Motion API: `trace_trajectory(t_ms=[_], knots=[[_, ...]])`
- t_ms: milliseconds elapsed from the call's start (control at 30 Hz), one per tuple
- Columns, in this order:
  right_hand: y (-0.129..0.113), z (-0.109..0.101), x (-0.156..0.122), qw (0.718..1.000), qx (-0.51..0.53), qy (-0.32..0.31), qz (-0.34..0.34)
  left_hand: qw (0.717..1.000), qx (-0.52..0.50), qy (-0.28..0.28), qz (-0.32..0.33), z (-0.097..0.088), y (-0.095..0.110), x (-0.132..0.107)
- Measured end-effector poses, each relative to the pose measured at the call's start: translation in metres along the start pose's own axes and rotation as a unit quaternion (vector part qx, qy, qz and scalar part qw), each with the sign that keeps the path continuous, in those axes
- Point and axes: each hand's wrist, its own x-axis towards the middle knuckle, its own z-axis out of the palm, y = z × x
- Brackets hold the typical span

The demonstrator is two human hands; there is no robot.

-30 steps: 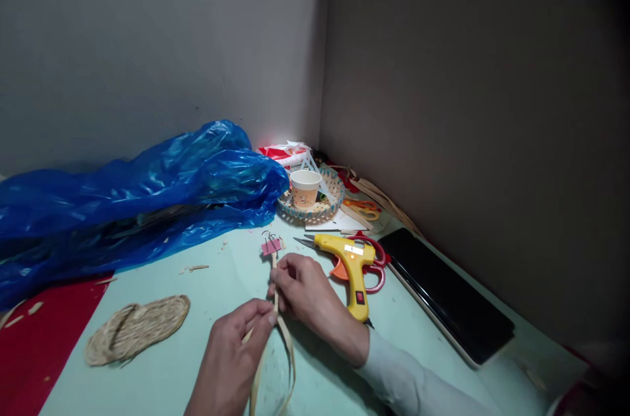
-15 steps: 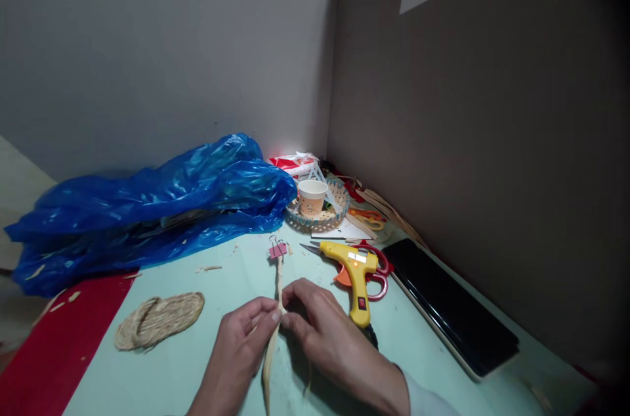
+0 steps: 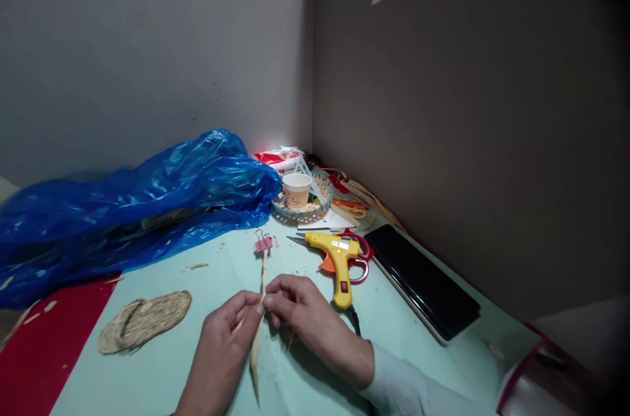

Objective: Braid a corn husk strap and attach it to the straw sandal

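Both hands meet low in the middle of the pale green table (image 3: 216,271). My left hand (image 3: 224,340) and my right hand (image 3: 305,317) each pinch a thin straw strip (image 3: 262,278) between thumb and fingers. The strip runs from a pink binder clip (image 3: 262,243) at its far end, through my fingers, and down to a loose pointed tail near the table's front. A yellow glue gun (image 3: 338,262) lies just right of my right hand.
A woven straw sole (image 3: 144,321) lies to the left. A crumpled blue plastic bag (image 3: 132,199) fills the back left. Red scissors (image 3: 357,258) lie under the glue gun, a dark tablet (image 3: 423,281) to the right, a paper cup (image 3: 296,189) in a small basket at the back corner.
My hands have shifted along the strip and brought its loose strands together into one narrow tail. The view has swung slightly.
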Motion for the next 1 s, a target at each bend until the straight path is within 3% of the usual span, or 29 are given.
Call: trace_trajectory(t_ms=[200, 267, 367, 433, 533, 700, 800, 900, 967, 1000], knots=[[-0.005, 0.002, -0.003, 0.997, -0.054, 0.064, 0.006, 0.982, 0.171, 0.062, 0.055, 0.002, 0.0, -0.008], [-0.007, 0.003, -0.004, 0.994, -0.076, 0.082, 0.001, 0.961, 0.232, 0.094, 0.113, 0.003, -0.005, -0.009], [-0.007, 0.003, -0.005, 0.991, -0.089, 0.096, -0.009, 0.885, 0.329, 0.145, 0.296, 0.006, -0.016, -0.011], [-0.005, 0.002, -0.004, 0.992, -0.08, 0.092, -0.011, 0.826, 0.366, 0.148, 0.401, 0.007, -0.026, -0.011], [-0.002, -0.001, -0.002, 0.997, -0.042, 0.062, -0.002, 0.783, 0.397, 0.128, 0.462, 0.006, -0.037, -0.012], [0.005, -0.005, 0.002, 0.999, 0.027, 0.008, 0.016, 0.73, 0.452, 0.114, 0.499, 0.008, -0.045, -0.012], [0.006, -0.004, 0.002, 0.998, 0.059, -0.004, 0.026, 0.736, 0.448, 0.099, 0.498, 0.014, -0.042, -0.018], [0.003, -0.004, 0.001, 0.995, 0.088, -0.013, 0.038, 0.768, 0.421, 0.092, 0.474, 0.013, -0.031, -0.023], [0.0, -0.006, 0.0, 0.994, 0.103, -0.015, 0.044, 0.828, 0.368, 0.1, 0.412, 0.008, -0.019, -0.021], [-0.001, -0.006, 0.0, 0.993, 0.11, -0.017, 0.048, 0.91, 0.271, 0.095, 0.299, 0.006, -0.013, -0.018]])
